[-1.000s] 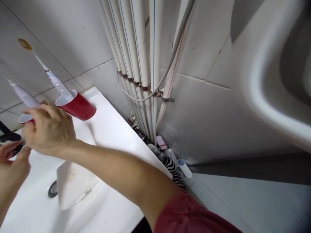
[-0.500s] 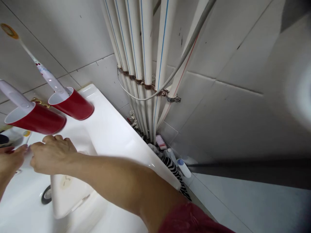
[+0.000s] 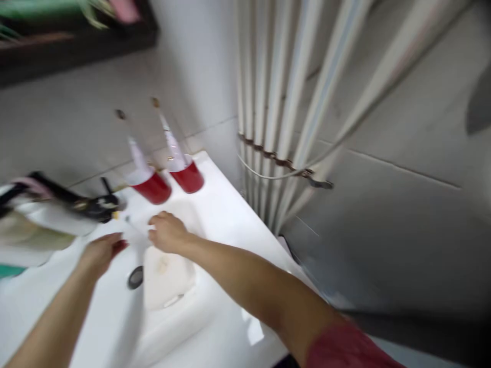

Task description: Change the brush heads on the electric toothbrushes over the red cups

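Observation:
This frame is motion-blurred. My left hand and my right hand hang over a white ceramic sink, facing each other. Between them lies a thin white toothbrush-like stick with a yellowish tip; I cannot tell which hand grips it. Behind them, two red cups stand at the sink's back edge. Each holds a white electric toothbrush, head up. A black tap is left of my left hand.
A dark drain sits below my hands beside a raised white moulded shape. Bundled white pipes run down the tiled wall on the right. A dark shelf with green leaves is at upper left.
The view has swung left and backed away, bringing the tap and shelf in. Both hands now look smaller and sit nearer the picture's middle, closer to the cups.

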{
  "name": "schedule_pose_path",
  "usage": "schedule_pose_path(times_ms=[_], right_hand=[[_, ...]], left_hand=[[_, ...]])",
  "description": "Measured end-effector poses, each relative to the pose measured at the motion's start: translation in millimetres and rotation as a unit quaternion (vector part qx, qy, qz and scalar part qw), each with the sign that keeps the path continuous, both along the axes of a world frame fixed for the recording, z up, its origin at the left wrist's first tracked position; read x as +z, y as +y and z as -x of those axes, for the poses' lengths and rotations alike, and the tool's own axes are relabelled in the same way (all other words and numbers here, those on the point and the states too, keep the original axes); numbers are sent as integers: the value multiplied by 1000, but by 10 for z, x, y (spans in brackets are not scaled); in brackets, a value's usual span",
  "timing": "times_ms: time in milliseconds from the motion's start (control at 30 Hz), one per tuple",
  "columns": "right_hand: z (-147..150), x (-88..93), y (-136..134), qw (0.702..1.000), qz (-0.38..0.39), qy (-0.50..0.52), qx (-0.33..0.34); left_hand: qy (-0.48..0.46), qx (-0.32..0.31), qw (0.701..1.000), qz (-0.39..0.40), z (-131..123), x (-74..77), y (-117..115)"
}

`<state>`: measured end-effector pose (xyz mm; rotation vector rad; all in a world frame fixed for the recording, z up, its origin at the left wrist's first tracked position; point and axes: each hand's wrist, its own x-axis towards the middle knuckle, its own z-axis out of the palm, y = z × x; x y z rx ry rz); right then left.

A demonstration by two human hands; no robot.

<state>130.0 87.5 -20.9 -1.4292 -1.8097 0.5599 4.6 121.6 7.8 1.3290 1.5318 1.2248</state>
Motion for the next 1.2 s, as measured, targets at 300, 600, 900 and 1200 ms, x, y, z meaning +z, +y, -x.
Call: schedule_pose_path(times_ms=[300, 600, 900, 1200], right_hand=[[226, 26, -28, 997, -27, 20, -65], [151, 487, 373, 979, -58, -8, -196], [137, 553, 699, 974, -55, -63, -213], [103, 459, 922, 977, -56, -96, -184]], left_hand=[[-177, -32, 975, 127, 325, -39, -432], [-149, -13, 984, 99, 396, -48, -217], [94, 72, 991, 65, 313, -47, 594], [231, 63, 970, 43, 219, -137, 792]])
